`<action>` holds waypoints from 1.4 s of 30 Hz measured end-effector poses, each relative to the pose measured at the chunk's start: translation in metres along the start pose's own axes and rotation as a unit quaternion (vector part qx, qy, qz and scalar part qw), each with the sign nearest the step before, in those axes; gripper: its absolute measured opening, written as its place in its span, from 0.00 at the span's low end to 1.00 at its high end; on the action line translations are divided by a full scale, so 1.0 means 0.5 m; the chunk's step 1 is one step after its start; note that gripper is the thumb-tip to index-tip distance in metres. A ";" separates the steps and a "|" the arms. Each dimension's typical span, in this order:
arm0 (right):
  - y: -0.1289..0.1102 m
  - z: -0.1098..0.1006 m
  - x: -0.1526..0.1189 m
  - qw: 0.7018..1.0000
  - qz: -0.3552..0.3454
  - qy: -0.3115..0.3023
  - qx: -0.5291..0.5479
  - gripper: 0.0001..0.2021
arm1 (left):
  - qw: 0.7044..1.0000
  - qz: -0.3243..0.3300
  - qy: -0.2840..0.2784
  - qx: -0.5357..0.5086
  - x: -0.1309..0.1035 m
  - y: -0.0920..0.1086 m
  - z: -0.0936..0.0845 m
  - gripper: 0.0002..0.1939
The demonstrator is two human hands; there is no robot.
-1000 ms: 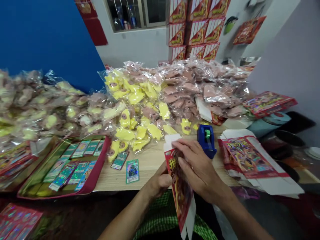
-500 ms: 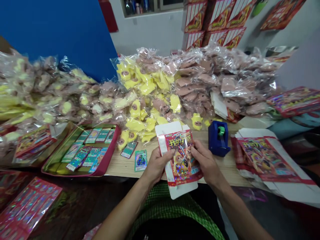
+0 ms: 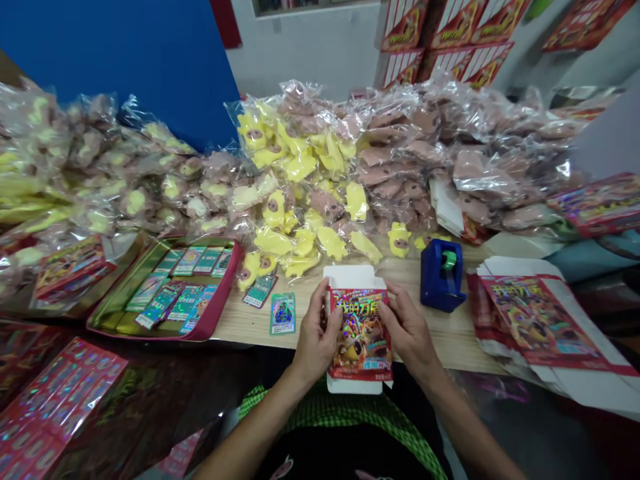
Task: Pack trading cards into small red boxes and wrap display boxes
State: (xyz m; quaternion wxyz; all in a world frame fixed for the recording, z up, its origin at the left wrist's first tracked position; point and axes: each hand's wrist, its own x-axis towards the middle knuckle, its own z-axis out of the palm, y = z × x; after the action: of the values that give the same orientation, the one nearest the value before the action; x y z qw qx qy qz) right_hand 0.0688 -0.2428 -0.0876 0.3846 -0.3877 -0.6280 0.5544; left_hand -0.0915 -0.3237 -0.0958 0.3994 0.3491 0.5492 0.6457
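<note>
A red printed box with white end flaps extending at top and bottom is held upright between both hands, its printed front facing up at me. My left hand grips its left edge, thumb on the front. On the right edge, my right hand has its thumb near the upper corner. The box is close to the table's front edge. A green character card lies on the wooden table left of my left hand, with another card behind it. To the right stands a blue tape dispenser with green tape.
Bagged yellow and pink figures are piled along the back. At left, a red-rimmed tray holds several cards. Flattened red and white boxes are stacked at right. More packaging boxes stand at the back wall.
The box has gone from tilted to nearly straight, its side panel turned out of sight. Both hands have shifted along its edges. The camera view has moved slightly.
</note>
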 end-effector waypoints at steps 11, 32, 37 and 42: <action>0.004 -0.028 -0.007 0.993 0.062 -0.090 0.051 0.20 | 0.999 -0.015 0.020 0.035 -0.035 -0.006 0.002 0.19; -0.113 -0.013 -0.012 0.946 -0.009 -0.254 -0.201 0.08 | 0.976 -0.191 -0.097 -0.037 -0.028 0.089 -0.092 0.24; -0.109 0.010 -0.012 0.922 -0.071 -0.218 -0.312 0.03 | 0.974 -0.185 -0.129 -0.009 -0.021 0.081 -0.099 0.20; -0.079 0.010 -0.032 0.920 -0.109 -0.243 -0.289 0.04 | 0.973 -0.136 -0.179 0.046 -0.031 0.056 -0.129 0.18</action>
State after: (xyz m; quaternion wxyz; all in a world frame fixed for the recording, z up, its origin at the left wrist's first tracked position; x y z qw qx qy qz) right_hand 0.0686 -0.2628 -0.0498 0.1497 -0.2649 -0.8731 0.3809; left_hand -0.1461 -0.3676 -0.0784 0.5590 0.3989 0.5405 0.4860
